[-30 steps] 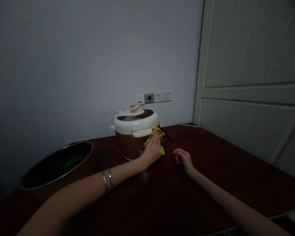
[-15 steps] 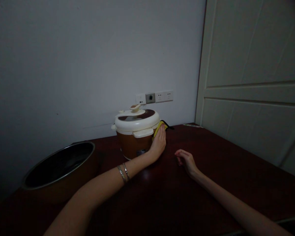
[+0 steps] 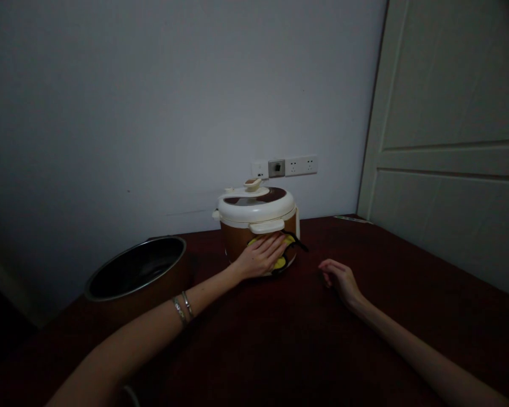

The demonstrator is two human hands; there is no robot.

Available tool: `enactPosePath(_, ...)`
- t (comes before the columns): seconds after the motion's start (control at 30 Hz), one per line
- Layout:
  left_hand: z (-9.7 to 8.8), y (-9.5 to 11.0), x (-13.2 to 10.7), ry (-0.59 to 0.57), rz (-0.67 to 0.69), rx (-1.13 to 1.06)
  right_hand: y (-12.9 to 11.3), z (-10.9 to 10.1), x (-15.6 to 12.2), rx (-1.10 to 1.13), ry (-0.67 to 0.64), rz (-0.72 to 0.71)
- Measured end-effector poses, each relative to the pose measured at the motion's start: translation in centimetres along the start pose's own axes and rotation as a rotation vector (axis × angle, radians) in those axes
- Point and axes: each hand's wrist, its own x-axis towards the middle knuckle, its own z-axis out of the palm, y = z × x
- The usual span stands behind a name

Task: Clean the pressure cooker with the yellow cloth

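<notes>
Yellow cloth [image 3: 280,263] pressed by flat left fingers [image 3: 271,246] against upright rice cooker [image 3: 237,237]; right fingers [image 3: 328,270] curled, empty, apparently on tabletop [image 3: 407,339]

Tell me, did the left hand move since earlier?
Yes, the left hand slid from the right side of the rice cooker round to its front.

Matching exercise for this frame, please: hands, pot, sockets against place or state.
1. Left hand
2. Right hand
3. Round metal pot
4. Wall sockets

A. On the wall above the rice cooker
B. Pressing a yellow cloth against the rice cooker
C. Empty, resting on the dark red table
D. On the table, left of the rice cooker

Pairs: 1-B, 2-C, 3-D, 4-A
</notes>
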Motion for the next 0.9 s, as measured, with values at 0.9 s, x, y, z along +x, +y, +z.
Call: enactPosePath(0.9, 3.9, -0.7, -7.4, 0.117, -0.902, -0.353, 0.2, 0.2, -0.1, -0.090, -0.051, -0.058)
